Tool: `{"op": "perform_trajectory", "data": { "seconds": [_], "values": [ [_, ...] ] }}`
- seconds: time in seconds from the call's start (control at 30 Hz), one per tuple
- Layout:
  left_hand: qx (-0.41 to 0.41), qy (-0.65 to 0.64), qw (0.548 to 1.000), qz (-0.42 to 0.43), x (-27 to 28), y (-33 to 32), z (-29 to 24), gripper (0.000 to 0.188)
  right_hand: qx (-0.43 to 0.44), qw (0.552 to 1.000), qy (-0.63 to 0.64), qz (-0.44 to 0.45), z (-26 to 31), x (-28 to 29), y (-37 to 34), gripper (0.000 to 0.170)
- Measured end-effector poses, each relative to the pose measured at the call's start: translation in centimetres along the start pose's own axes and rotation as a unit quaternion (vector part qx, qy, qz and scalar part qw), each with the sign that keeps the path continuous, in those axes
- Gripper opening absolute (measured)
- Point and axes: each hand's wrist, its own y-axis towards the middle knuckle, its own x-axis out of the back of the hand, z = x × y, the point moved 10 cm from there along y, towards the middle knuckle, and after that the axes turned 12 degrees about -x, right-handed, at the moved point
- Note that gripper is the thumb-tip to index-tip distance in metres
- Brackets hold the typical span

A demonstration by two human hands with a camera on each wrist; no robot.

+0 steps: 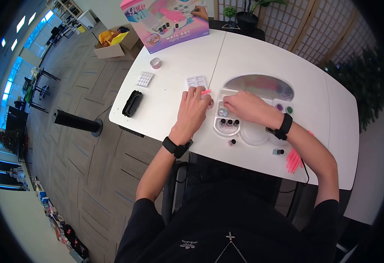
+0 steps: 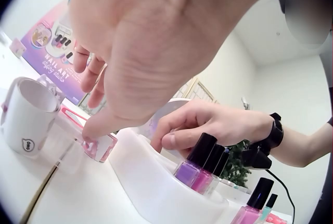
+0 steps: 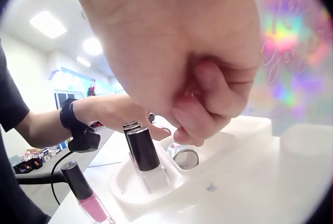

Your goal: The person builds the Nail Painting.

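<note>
right hand (image 1: pixel 251 107) curled by the jar (image 3: pixel 186 159), left side of the tray (image 2: pixel 145 185); can't tell its hold. left hand (image 1: pixel 193 109): thumb on pink-edged piece (image 2: pixel 99 151) beside tray's left edge, pinch unclear. low wrist swing could topple the bottle (image 1: pixel 232 142) near the desk (image 1: pixel 165 105) edge. brush (image 2: pixel 46 185): left wrist view only.

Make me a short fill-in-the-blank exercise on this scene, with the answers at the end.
1. The tray holds ____ polish bottles.
2. The bottles' caps are ____.
3. The box reads "NAIL ____".
4. The hand over the tray is the person's ____ one.

Missing words: three; black; ART; right.
</note>
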Motion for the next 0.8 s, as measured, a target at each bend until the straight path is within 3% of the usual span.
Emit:
{"op": "perform_trajectory", "data": {
  "seconds": [0.2, 0.3, 0.4, 0.5, 0.67, 0.8],
  "values": [
    [0.039, -0.051, 0.997, -0.032, 2.0, 0.0, 0.8, 0.013, -0.059, 0.996, 0.055, -0.032, -0.9, 4.2, -1.7, 0.024],
    [0.083, -0.122, 0.986, -0.079, 4.6, -0.3, 1.1, 0.017, 0.045, 0.988, 0.071, -0.133, 1.0, 6.3, -3.8, 0.018],
    [0.121, -0.209, 0.962, -0.126, 6.7, -0.6, 0.9, 0.019, 0.117, 0.979, 0.010, -0.165, 4.4, 7.6, -6.3, 0.020],
    [0.162, -0.313, 0.925, -0.141, 7.5, -0.7, 0.5, 0.020, 0.215, 0.945, -0.005, -0.246, 7.0, 8.2, -8.3, 0.033],
    [0.209, -0.481, 0.836, -0.161, 7.5, -1.0, -0.4, 0.021, 0.205, 0.935, 0.006, -0.290, 8.1, 9.2, -9.5, 0.043],
    [0.185, -0.586, 0.770, -0.174, 7.1, -0.6, -1.8, 0.018, 0.194, 0.921, 0.006, -0.339, 8.1, 9.8, -10.0, 0.045]
  ]
}}
